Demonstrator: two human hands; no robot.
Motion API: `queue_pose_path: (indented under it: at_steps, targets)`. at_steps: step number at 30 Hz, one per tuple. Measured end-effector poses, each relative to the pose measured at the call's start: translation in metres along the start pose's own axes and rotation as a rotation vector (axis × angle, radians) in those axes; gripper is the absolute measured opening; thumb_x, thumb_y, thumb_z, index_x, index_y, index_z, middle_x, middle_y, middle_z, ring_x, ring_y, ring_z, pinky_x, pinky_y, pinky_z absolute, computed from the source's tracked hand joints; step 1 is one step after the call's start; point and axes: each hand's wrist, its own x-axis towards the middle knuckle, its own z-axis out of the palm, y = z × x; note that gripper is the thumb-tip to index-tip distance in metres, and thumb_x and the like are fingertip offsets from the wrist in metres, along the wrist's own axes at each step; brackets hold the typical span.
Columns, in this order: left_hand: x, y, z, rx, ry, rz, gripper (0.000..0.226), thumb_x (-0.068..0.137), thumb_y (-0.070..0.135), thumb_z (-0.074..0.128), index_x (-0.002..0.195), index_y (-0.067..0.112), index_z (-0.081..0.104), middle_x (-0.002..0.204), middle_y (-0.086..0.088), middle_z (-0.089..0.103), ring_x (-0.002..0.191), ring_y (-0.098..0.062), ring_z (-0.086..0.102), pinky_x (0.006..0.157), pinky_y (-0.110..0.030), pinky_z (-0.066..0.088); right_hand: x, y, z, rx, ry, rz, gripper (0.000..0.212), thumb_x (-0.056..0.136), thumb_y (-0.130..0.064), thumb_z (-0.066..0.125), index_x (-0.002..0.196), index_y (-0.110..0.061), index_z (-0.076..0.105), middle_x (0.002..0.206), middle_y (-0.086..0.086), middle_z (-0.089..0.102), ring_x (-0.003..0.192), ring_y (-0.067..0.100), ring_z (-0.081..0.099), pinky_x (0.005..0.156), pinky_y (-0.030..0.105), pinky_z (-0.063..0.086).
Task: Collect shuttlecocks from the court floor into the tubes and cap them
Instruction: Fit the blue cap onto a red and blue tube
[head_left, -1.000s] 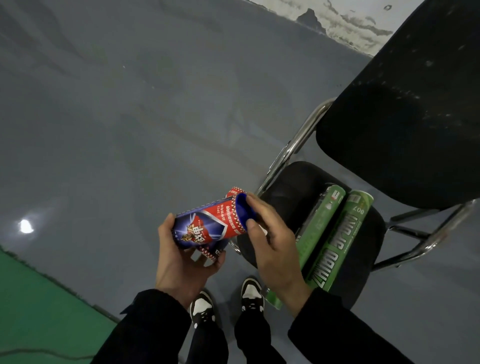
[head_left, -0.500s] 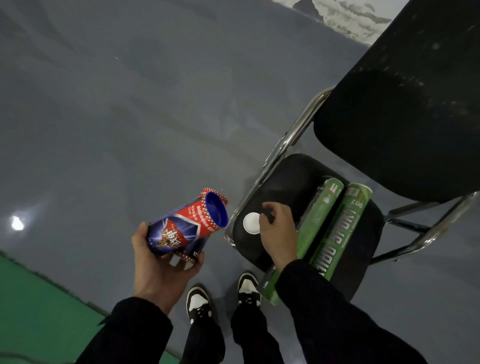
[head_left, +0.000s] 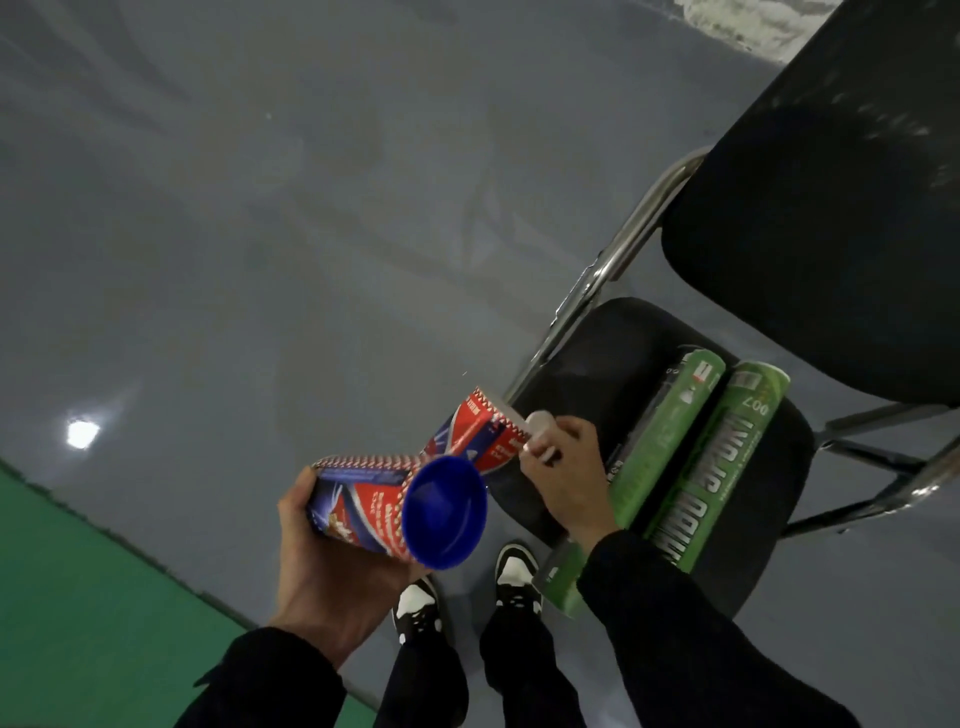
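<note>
My left hand grips two red-and-blue shuttlecock tubes. The nearer tube points its open blue mouth toward the camera, and no shuttlecock shows inside it. The second tube angles up and away to the right behind it. My right hand pinches a white cap right at that tube's far end, above the chair's front edge. No shuttlecocks show on the floor.
A black folding chair has its seat just right of my hands and its backrest above. Two green tubes lie side by side on the seat. Grey floor stretches left, with a green court area at bottom left. My shoes stand below.
My right hand lifted the white cap off the chair seat and brought it to the far tube's end. My left hand turned the tubes, so the blue mouth now faces the camera.
</note>
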Motion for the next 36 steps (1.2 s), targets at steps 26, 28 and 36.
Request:
queue_pose_path:
  at_steps: [26,28,36]
  targets:
    - [-0.004,-0.014,0.035,0.051,-0.009,-0.018,0.115,0.018,0.063,0.1,0.12,0.018,0.073,0.132,-0.017,0.066,0.134,-0.043,0.054,0.112,-0.062,0.04,-0.087,-0.088,-0.085,0.361,-0.304,-0.308,0.055,0.097,-0.052,0.046,0.148,-0.059,0.025,0.143,-0.031,0.028,0.129,-0.004,0.044,0.102,0.032,0.053]
    - [-0.005,-0.017,0.037,0.044,-0.041,-0.012,0.097,0.025,0.064,0.099,0.108,0.018,0.08,0.131,-0.017,0.067,0.128,-0.042,0.056,0.099,-0.06,0.051,-0.087,-0.091,-0.081,0.416,-0.267,-0.305,0.054,0.098,-0.048,0.049,0.146,-0.061,0.027,0.144,-0.027,0.031,0.127,-0.005,0.046,0.098,0.028,0.055]
    - [-0.001,-0.016,0.05,0.081,-0.077,-0.067,0.091,0.019,0.063,0.1,0.096,0.018,0.085,0.115,-0.014,0.075,0.106,-0.038,0.07,0.08,-0.056,0.064,-0.101,-0.089,-0.063,0.636,0.042,-0.218,0.071,0.085,-0.068,0.051,0.145,-0.03,0.041,0.144,-0.017,0.039,0.12,-0.007,0.054,0.08,0.013,0.055]
